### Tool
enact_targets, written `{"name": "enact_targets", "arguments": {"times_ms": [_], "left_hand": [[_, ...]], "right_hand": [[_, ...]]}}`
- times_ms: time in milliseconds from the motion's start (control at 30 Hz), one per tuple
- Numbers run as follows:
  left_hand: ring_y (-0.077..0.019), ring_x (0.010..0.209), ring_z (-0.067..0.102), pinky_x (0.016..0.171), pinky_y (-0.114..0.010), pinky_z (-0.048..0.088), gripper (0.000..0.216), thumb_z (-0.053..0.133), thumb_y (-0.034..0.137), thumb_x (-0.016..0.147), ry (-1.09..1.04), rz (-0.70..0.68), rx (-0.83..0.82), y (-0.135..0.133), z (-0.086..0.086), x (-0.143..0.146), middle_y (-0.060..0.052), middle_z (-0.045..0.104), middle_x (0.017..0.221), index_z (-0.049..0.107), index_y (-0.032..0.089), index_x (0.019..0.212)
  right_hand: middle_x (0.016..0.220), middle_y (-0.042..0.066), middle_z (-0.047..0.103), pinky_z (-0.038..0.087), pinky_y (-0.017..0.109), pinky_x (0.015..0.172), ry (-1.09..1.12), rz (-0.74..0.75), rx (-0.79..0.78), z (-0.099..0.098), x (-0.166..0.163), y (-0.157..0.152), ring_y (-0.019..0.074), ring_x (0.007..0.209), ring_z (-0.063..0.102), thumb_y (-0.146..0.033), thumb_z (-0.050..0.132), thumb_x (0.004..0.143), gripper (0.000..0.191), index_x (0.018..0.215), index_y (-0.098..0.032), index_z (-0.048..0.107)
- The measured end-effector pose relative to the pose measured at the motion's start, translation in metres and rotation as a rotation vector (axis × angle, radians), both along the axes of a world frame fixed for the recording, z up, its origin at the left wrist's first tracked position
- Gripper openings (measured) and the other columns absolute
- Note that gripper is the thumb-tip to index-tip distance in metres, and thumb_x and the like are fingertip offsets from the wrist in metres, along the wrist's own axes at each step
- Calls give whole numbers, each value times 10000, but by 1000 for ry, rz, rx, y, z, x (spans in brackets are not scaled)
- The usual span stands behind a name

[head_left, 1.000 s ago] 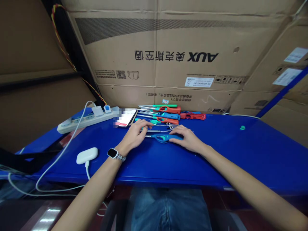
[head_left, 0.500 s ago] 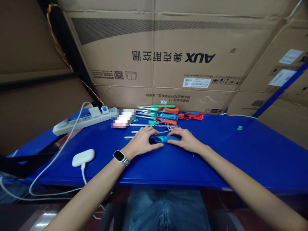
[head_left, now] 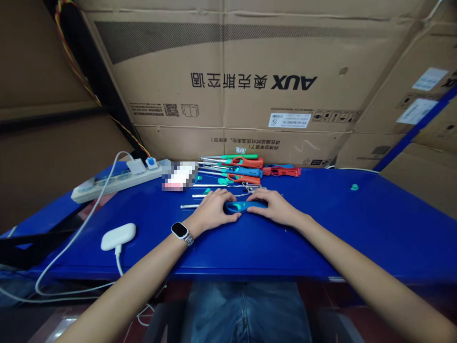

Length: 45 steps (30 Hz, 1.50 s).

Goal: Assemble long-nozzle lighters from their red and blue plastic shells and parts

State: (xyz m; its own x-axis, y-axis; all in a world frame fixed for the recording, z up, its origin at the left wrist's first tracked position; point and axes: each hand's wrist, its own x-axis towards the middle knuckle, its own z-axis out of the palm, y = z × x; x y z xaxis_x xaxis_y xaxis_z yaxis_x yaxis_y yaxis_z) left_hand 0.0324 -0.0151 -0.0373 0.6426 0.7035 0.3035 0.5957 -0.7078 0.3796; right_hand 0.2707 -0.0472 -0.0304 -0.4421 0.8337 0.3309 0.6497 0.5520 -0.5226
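A blue long-nosed gas lighter (head_left: 243, 206) with a green trigger lies level at the middle of the table, its metal tube pointing left. My left hand (head_left: 216, 208), wearing a watch (head_left: 179, 230) at the wrist, is closed over the trigger end and covers part of the tube. Around the handle's right end, my right hand (head_left: 269, 206) is closed with thumb and fingers. Just behind my hands lie loose metal tubes (head_left: 209, 186) and a small green part (head_left: 225, 181). Further back, several lighters with orange and blue handles (head_left: 244, 171) lie side by side.
Red handle parts (head_left: 283, 171) lie at the back, before a cardboard wall (head_left: 250, 47). On the left are a power strip (head_left: 107, 186), a white charging case (head_left: 119, 237) with its cable, and a pixelated packet (head_left: 180, 176). A small green piece (head_left: 354, 187) rests far right on the blue table (head_left: 339, 228).
The view has shifted slightly, so the surroundings sit a little further left. Both hands keep their hold on the blue lighter, nearly unmoved.
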Motion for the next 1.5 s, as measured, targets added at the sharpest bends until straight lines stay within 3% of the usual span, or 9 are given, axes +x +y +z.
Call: {"name": "enact_targets", "arguments": {"times_ms": [667, 833, 967, 1167, 1267, 1500], "left_hand": [[-281, 1004, 586, 897, -430, 429, 320, 712, 442, 751, 11, 20, -11, -2, 3, 1, -49, 653, 1005, 629, 214, 960], [-283, 1020, 583, 898, -435, 434, 400, 680, 549, 796, -10, -5, -15, -3, 4, -1, -65, 651, 1064, 642, 212, 1008], [-283, 1042, 578, 876, -411, 448, 376, 653, 540, 844, 12, -24, 9, -3, 2, -2, -73, 641, 1064, 655, 212, 1028], [-282, 1052, 563, 903, -420, 448, 413, 648, 570, 851, 8, -10, 17, -2, -2, -5, -72, 623, 1077, 671, 226, 1077], [-285, 1054, 563, 907, -432, 449, 431, 646, 563, 856, 27, -3, -7, -4, -1, -5, -69, 608, 1101, 657, 239, 1139], [-265, 1071, 570, 938, -431, 427, 316, 647, 409, 895, -14, -20, 46, -16, 9, -8, -58, 595, 1142, 607, 250, 1165]], "right_hand": [[1018, 70, 725, 493, 379, 894, -11, 17, -14, 3, -1, -3, 229, 968, 653, -386, 672, 882, 234, 1030, -212, 723], [1014, 73, 715, 483, 381, 906, -7, 20, -34, 4, -1, -1, 232, 982, 644, -384, 678, 874, 244, 1030, -203, 726], [985, 69, 696, 476, 376, 895, -26, 22, -56, 2, 2, 3, 230, 979, 633, -390, 687, 867, 266, 1046, -198, 727], [962, 67, 667, 463, 348, 830, -103, 26, -111, 7, 3, 9, 223, 945, 604, -398, 701, 850, 271, 1020, -187, 717], [855, 34, 646, 437, 296, 708, -178, 59, -192, 16, 1, 12, 189, 805, 574, -415, 712, 830, 264, 943, -178, 685], [769, 7, 606, 359, 256, 577, -260, 86, -311, 25, -4, 10, 159, 681, 520, -446, 681, 842, 274, 828, -181, 612]]}}
